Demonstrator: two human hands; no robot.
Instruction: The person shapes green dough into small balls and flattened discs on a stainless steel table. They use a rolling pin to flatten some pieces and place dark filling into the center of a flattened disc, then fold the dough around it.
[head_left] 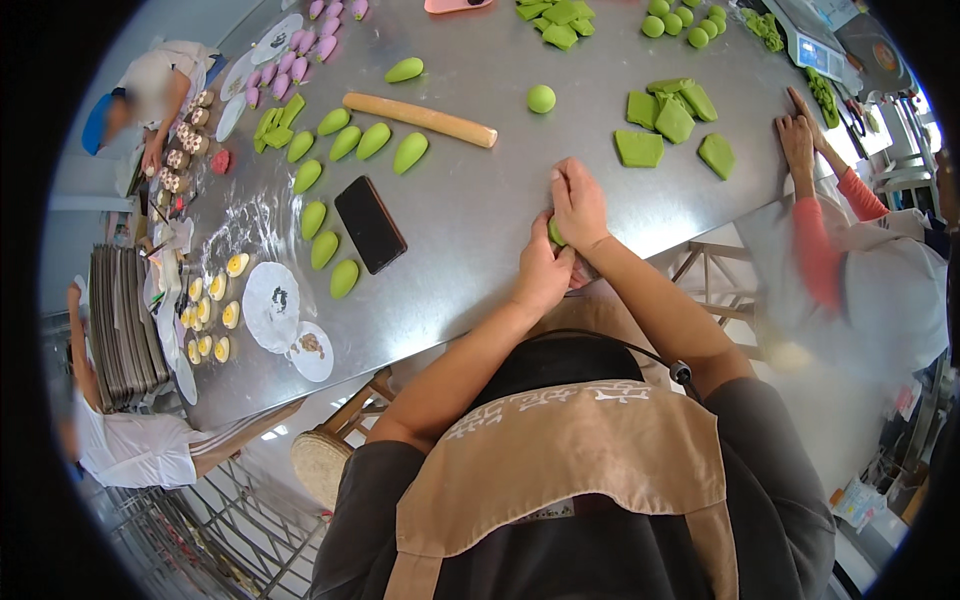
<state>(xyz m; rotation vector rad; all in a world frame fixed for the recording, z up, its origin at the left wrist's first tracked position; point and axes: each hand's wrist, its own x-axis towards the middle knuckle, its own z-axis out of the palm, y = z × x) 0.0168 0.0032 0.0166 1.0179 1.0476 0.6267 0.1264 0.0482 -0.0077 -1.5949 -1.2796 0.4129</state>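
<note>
Both my hands meet at the near table edge around a piece of green dough (556, 232), which shows only as a small patch between them. My left hand (543, 270) curls under and beside it, and my right hand (579, 205) closes over it from above with bent fingers. Most of the dough is covered by my fingers. Beyond my hands sits a smooth green ball (541, 98). Flat green dough pieces (675, 120) lie in a loose group to the right. Several green oval shapes (410, 153) stand left of my hands, near a wooden rolling pin (420, 118).
A black phone (370, 224) lies on the steel table (460, 210). Purple shapes (299, 60), yellow-and-white egg-like pieces (217, 287) and paper rounds (271, 306) occupy the left side. A scale (812, 45) stands far right. Co-workers are at both sides; one rests hands (797, 140) on the table.
</note>
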